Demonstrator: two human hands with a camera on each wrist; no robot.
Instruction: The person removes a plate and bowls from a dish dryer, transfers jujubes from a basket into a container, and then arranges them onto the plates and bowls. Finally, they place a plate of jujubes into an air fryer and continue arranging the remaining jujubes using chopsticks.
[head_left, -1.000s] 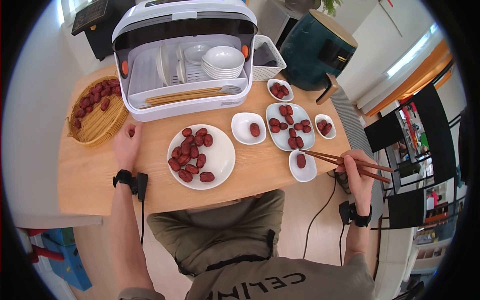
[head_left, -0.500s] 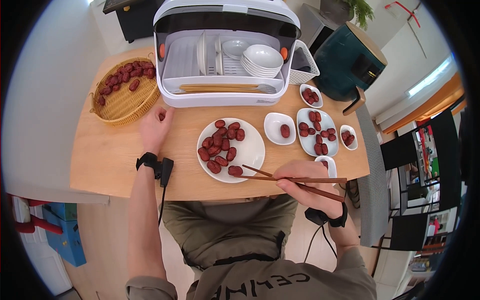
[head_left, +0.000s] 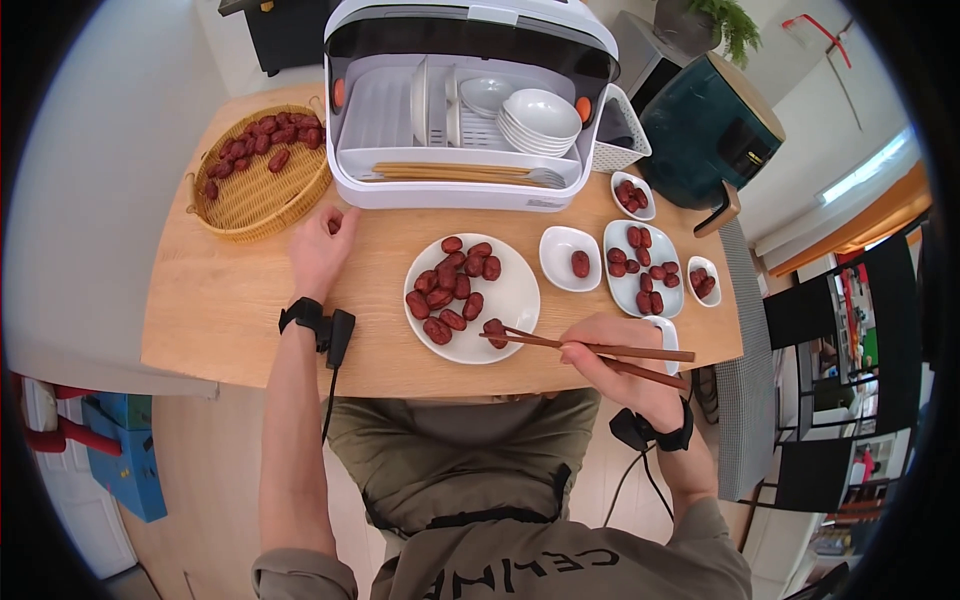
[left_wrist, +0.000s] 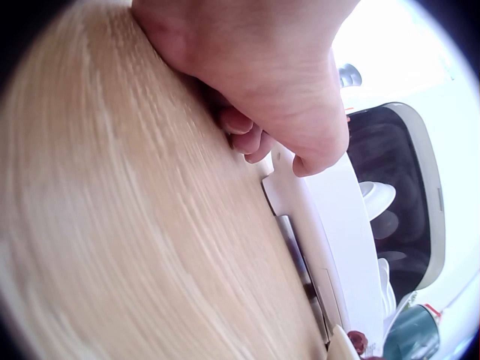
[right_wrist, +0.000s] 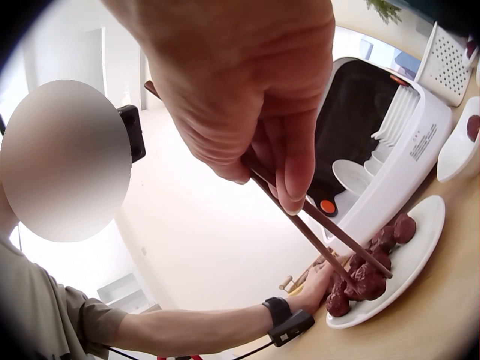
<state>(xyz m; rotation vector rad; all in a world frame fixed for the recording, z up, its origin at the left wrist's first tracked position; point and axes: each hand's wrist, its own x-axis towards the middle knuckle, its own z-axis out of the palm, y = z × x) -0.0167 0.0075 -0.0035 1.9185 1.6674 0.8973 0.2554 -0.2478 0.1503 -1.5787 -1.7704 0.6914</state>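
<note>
In the head view the right hand [head_left: 625, 365] holds a pair of brown chopsticks [head_left: 640, 352]. Their tips are at a red date [head_left: 495, 333] on the right part of the round white plate [head_left: 515, 290]; several other dates [head_left: 445, 285] lie on its left half. The right wrist view shows the chopstick tips against a date [right_wrist: 369, 283], with the fingers [right_wrist: 296, 165] pinching the sticks. The left hand [head_left: 322, 250] rests on the table between the woven basket and the white dish box, fingers loosely curled with nothing seen in them; the left wrist view shows its curled fingers [left_wrist: 244, 135].
A woven basket [head_left: 250, 205] of dates stands at the left. The white dish box [head_left: 450, 195] is behind the plate. Right of the plate are a square bowl [head_left: 560, 260] with one date, a light tray [head_left: 625, 290] and small bowls of dates. A dark green appliance [head_left: 700, 130] stands behind them.
The right hand has moved left from the lower small bowl to the round plate, with the chopsticks. The date at their tips has shifted slightly and turned upright. The head view has swung, too.
</note>
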